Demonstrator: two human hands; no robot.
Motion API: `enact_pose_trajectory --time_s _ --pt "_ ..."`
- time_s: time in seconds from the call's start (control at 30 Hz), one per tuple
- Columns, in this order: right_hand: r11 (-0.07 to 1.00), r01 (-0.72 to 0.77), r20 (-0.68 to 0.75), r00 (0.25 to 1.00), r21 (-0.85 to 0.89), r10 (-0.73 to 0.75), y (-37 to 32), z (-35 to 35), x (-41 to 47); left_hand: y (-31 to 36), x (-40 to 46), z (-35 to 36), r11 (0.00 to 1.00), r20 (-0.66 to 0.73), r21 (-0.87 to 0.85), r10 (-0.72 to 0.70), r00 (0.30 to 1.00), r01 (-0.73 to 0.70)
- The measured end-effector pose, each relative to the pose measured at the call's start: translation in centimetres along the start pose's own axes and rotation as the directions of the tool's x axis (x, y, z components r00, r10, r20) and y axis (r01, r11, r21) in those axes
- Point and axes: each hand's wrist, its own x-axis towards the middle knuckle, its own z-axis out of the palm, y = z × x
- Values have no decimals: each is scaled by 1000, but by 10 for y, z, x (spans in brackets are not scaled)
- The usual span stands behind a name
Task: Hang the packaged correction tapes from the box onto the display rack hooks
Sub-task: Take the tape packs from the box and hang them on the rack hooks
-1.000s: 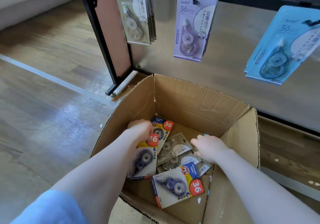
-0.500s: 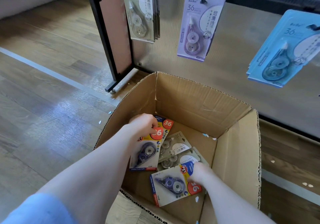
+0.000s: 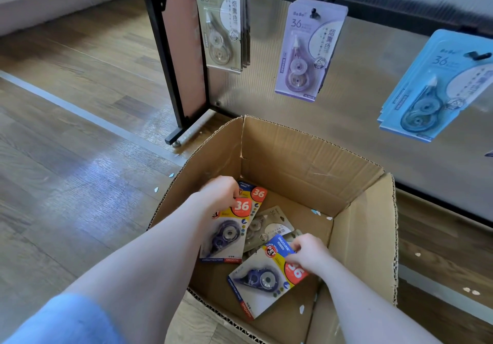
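Inside the cardboard box (image 3: 306,162), the left hand (image 3: 222,193) grips a yellow correction tape pack (image 3: 226,230); the right hand's (image 3: 306,251) fingers pinch another pack (image 3: 262,277).

Box (image 3: 360,237) on floor (image 3: 66,170), in front of rack (image 3: 160,50). 3 pkg stacks on rack hooks above/behind box: left (image 3: 222,27), mid (image 3: 306,53), right (image 3: 432,90). In box: L hand (image 3: 221,191) on left pkg (image 3: 226,231), R hand (image 3: 306,251) on near pkg (image 3: 261,279), loose pkgs (image 3: 269,227) btwn.
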Motion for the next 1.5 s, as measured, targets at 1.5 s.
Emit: enact_pose_trajectory --time_s 1.5 --pt "840 525 -874 464 138 -147 47 -270 -181 209 -70 -181 887 -600 392 448 663 -244"
